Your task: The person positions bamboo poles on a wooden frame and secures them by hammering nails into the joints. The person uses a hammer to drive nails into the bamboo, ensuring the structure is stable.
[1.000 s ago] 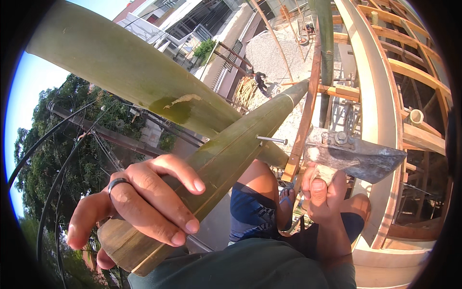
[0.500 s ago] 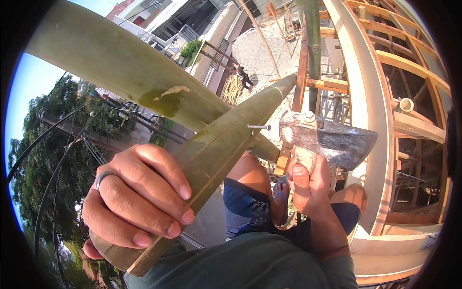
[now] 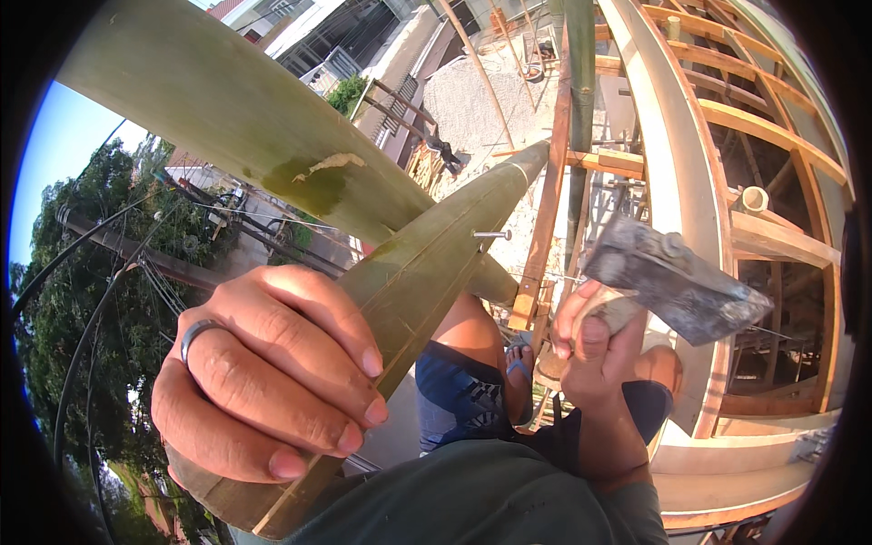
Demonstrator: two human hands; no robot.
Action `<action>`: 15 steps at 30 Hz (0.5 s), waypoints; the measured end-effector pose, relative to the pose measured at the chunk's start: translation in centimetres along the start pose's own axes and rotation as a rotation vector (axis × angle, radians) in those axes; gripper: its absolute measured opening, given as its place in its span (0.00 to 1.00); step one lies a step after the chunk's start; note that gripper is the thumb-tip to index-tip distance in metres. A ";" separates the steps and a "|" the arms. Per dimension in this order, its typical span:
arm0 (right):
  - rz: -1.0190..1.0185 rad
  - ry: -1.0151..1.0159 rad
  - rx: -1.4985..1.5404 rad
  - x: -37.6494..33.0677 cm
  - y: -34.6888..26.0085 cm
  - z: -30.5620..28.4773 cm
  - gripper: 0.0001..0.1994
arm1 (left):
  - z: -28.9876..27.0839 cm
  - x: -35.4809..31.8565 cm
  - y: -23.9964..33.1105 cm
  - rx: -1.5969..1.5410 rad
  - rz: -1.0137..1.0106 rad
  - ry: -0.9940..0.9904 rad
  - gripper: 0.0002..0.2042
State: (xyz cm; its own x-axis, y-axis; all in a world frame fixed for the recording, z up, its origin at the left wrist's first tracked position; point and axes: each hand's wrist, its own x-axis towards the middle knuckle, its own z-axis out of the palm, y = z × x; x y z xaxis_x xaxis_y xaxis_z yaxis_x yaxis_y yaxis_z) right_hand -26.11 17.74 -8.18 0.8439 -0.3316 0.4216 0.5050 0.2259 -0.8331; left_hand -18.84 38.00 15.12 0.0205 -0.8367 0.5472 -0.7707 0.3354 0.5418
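My left hand [image 3: 268, 372], with a ring on one finger, wraps over the near end of a green bamboo pole [image 3: 436, 241]. A metal nail [image 3: 493, 235] sticks out of that pole's right side, its head facing right. This pole crosses a thicker bamboo pole [image 3: 236, 118] that slants in from the upper left. In my right hand [image 3: 595, 350] is a hatchet [image 3: 677, 277], gripped by its light wooden handle just below the head. Its worn, dark metal head is to the right of the nail and apart from it. The rest of the handle is hidden.
Wooden framing [image 3: 772, 118] with curved ribs runs along the right. A reddish wooden plank [image 3: 545, 209] and an upright bamboo [image 3: 581, 100] stand ahead. Far below, a person [image 3: 442, 153] is near stacked wood and gravel [image 3: 463, 100]. Cables and trees [image 3: 100, 245] fill the left.
The hatchet has swung right, away from the nail, and its head has tilted. My right-hand fingers show more around the handle. My left hand stays on the bamboo pole.
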 end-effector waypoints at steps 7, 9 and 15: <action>-0.180 -0.007 0.241 -0.4 -1.8 -1.8 0.25 | 0.2 0.1 0.3 -0.002 -0.027 -0.008 0.06; -0.082 -0.067 -0.259 -0.6 -0.2 -0.8 0.26 | 0.5 0.1 -0.2 -0.014 -0.021 0.024 0.07; -0.142 0.152 0.409 0.1 -3.2 -1.2 0.27 | 0.4 0.0 0.3 -0.016 -0.028 0.023 0.06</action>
State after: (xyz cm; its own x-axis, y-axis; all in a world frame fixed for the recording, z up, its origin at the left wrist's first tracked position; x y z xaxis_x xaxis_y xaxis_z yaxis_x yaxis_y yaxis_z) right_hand -27.85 15.94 -5.93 0.7408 -0.5089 0.4385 0.6691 0.5015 -0.5484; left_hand -19.30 37.94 15.07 0.0566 -0.8358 0.5461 -0.7594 0.3191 0.5670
